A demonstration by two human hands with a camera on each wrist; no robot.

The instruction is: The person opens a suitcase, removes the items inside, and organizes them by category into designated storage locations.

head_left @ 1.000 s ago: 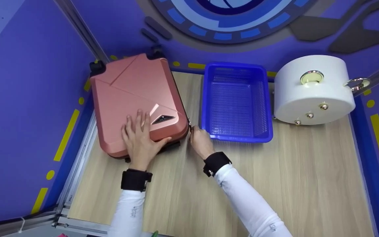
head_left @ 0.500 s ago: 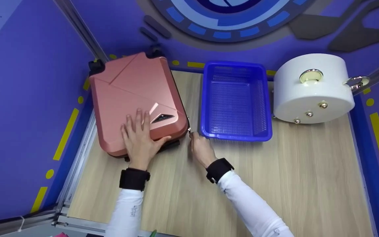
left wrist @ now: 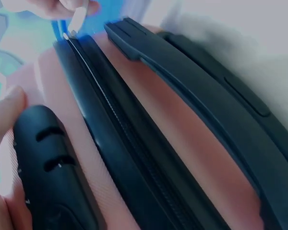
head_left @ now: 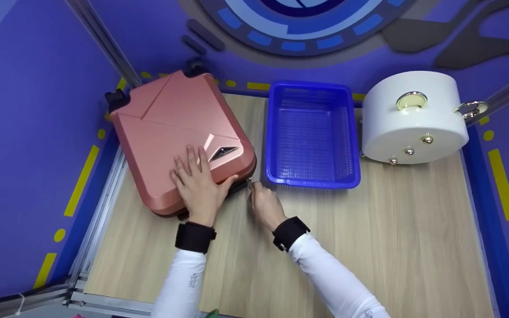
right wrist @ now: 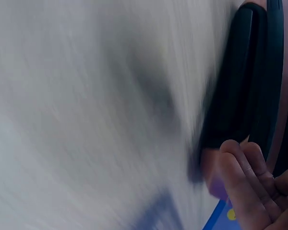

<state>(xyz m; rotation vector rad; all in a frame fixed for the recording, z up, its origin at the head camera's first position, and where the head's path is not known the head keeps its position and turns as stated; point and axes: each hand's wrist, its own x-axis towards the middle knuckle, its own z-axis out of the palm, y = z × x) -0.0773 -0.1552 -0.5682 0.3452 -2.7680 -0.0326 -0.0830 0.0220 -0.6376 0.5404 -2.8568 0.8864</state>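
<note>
A pink hard-shell suitcase (head_left: 170,115) lies flat on the wooden table at the left. My left hand (head_left: 199,190) rests on its near part with fingers spread; the thumb lies by the near edge. At the suitcase's near right corner, my right hand (head_left: 265,205) pinches a metal zipper pull (left wrist: 78,21). The zipper (left wrist: 110,105) runs along the black trim on the near side, its teeth meshed in the left wrist view. Beside it are a black lock panel (left wrist: 53,167) and a black carry handle (left wrist: 197,96). In the right wrist view, my right fingers (right wrist: 245,182) are curled near that handle.
A blue plastic basket (head_left: 356,168) stands just right of the suitcase, close to my right hand. Farther right is a white drum-shaped case (head_left: 413,106) with gold rings and studs. Blue panel walls (head_left: 33,145) enclose the table's back and sides.
My right hand has drawn the zipper pull round the corner toward the near side. The suitcase has turned slightly, its far end swinging left, with my left hand still on it.
</note>
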